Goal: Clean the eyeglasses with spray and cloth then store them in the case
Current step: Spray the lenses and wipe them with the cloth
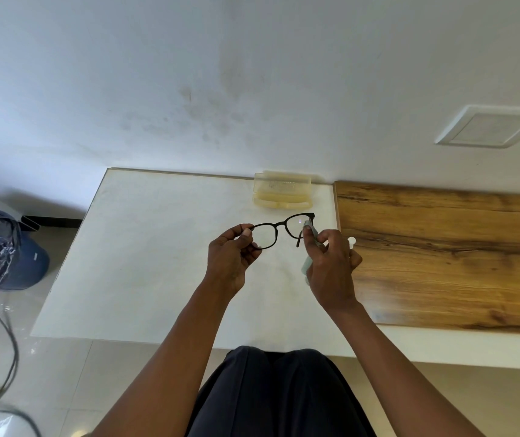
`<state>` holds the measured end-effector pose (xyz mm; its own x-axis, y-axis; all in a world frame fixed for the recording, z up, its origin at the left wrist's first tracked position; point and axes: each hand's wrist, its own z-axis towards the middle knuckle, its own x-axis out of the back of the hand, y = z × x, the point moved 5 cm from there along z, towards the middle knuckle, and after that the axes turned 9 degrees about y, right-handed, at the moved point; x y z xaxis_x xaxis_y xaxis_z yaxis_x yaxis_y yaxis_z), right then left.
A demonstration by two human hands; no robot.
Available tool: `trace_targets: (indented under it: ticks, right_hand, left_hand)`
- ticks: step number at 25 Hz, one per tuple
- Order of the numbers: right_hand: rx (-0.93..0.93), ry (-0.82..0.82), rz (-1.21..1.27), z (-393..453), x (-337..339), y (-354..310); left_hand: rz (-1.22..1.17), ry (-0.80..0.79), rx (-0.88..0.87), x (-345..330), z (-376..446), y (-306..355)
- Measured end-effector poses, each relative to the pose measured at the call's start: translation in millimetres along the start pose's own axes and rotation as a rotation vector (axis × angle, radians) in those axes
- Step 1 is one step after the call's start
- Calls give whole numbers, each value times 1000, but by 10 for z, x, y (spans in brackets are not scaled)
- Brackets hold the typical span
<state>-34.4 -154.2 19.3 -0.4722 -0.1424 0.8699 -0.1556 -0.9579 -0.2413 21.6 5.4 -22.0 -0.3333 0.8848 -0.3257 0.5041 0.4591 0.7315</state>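
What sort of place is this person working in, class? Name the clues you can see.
Probably a room in a home or small office, though that is uncertain: a white table against a plain white wall, a glossy tiled floor with a loose cable, and a wall switch plate.

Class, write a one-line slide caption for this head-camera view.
Left hand steadies black eyeglasses while right hand wipes a lens with cloth, open case behind.

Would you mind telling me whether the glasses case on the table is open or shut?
Open. The yellowish translucent eyeglasses case has its lid standing up against the wall, with the empty tray lying in front on the white table.
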Motion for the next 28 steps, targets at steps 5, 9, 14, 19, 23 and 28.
trace_targets:
  ticks: [5, 9, 14, 19, 23, 28]
  right_hand:
    - [-69, -15, 14, 164, -12, 6]
    - [31, 30, 4, 164, 10, -167]
    - [125, 61, -35, 19, 18, -181]
    - [42, -3, -34, -1, 9, -36]
    - [-60, -34, 13, 150, -15, 47]
    - [-26, -22, 14, 249, -43, -81]
  left_hand:
    - [19, -18, -10, -19, -8, 19]
    - [22, -15, -17, -52, -21, 6]
    - [11, 4, -18, -20, -15, 21]
    - [-4, -12, -14, -10, -5, 59]
    - [6, -29, -13, -34, -9, 83]
    - [11, -25, -15, -54, -12, 59]
